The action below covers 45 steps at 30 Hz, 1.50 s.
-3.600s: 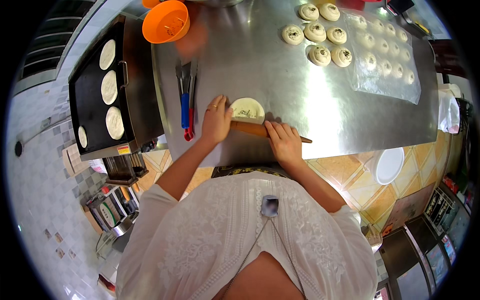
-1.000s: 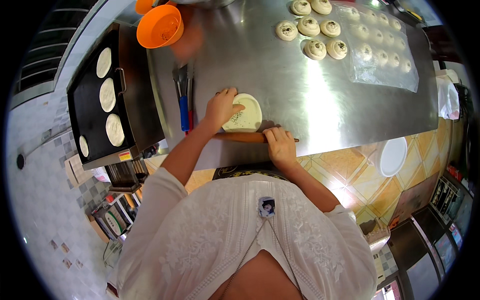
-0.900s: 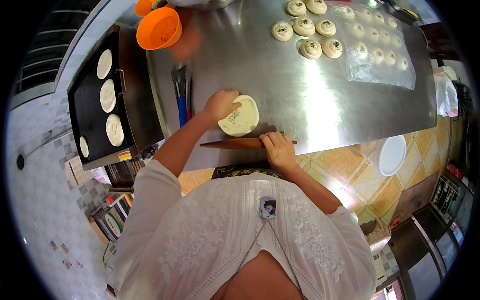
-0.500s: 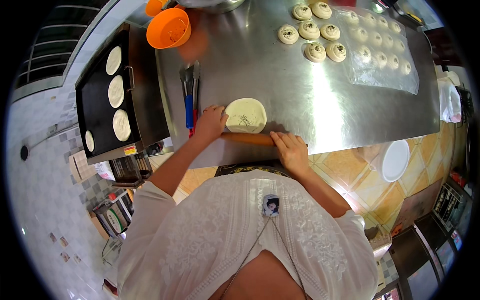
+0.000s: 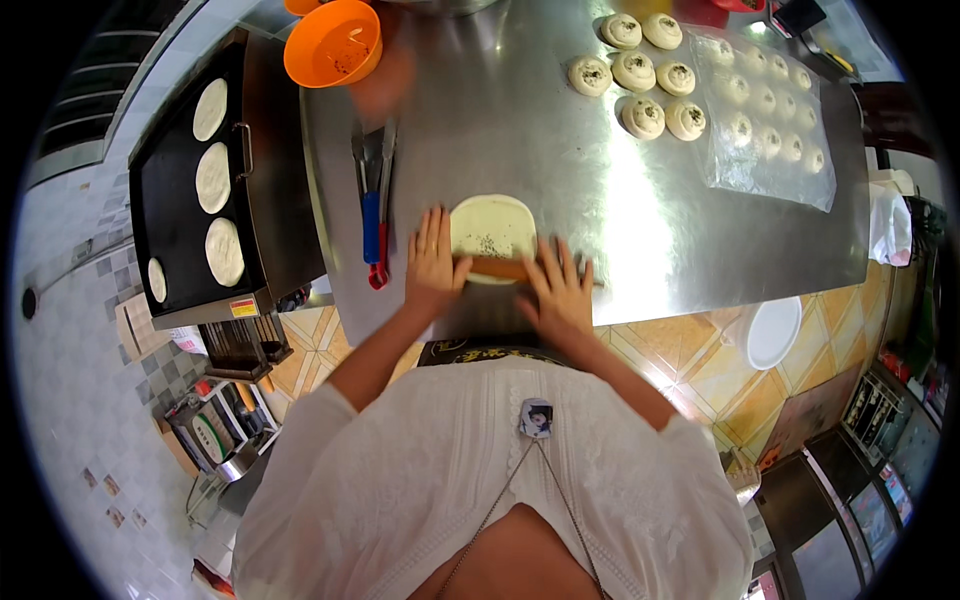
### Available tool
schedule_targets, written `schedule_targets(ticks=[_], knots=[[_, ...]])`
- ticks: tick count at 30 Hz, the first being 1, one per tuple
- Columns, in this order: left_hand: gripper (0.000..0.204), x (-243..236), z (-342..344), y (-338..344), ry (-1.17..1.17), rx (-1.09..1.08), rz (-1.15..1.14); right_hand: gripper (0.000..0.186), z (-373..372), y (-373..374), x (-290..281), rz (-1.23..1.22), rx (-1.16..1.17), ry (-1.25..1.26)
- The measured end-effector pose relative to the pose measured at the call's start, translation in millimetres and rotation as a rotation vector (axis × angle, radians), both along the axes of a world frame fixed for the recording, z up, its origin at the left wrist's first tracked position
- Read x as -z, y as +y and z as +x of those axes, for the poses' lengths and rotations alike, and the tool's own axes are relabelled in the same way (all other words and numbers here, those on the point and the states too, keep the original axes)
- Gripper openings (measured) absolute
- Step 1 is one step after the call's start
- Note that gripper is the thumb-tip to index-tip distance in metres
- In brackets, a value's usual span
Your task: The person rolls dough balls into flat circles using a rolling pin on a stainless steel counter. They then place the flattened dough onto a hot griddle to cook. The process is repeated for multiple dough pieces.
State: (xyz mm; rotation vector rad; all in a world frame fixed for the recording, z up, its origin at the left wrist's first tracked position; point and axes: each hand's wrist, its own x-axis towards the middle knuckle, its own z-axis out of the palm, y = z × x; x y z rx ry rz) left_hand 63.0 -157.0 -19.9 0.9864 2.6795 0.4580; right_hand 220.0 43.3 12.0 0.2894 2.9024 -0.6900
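A wooden rolling pin lies across the near part of a flat, pale dough round sprinkled with dark specks. Over the pin's left end rests my left hand, open, with its fingers stretched forward and its thumb toward the dough. My right hand presses on the other end, open too, its fingers spread. Both palms hide the pin's ends. A little of the dough shows on the near side of the pin.
Left of my hands lie tongs with blue and red handles. An orange bowl stands at the far left of the steel table. Several coiled dough buns sit far right, others under clear plastic. A black griddle holds flat dough rounds.
The rolling pin has moved from the dough's near edge onto it. My hands have gone from curled on the pin's ends to flat with stretched fingers, and the right has come inward.
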Motion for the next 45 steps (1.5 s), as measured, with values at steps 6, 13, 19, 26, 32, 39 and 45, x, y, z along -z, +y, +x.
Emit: schedule_targets(ticks=[6,13,19,26,32,39,45], knots=[[0.080,7.4,-96.6,74.1,0.151,-0.050,0.221,0.065,-102.4,56.3,10.2,0.184,0.286,0.284],[0.080,-4.9,-21.5,-3.8,-0.012,0.215,-0.024,0.075,-3.0,-15.7,-3.2,0.016,0.065,-0.012],[0.076,-3.1,-97.2,92.5,0.075,0.120,0.148,0.066,-60.5,50.9,11.5,0.220,0.377,0.170],[0.080,-10.1,-56.3,7.5,0.021,0.413,-0.072,0.078,5.1,-13.8,-3.3,-0.021,0.149,-0.060],[0.071,-8.6,-102.3,86.8,0.069,0.263,0.171,0.069,-48.6,36.8,18.9,0.184,0.442,0.134],[0.075,-19.2,-95.7,24.7,-0.017,0.538,-0.083,0.077,-18.7,-38.5,3.8,-0.070,0.222,0.003],[0.073,-13.0,-95.2,87.1,0.071,0.327,0.075,0.073,5.1,5.8,20.0,0.124,0.411,0.080]])
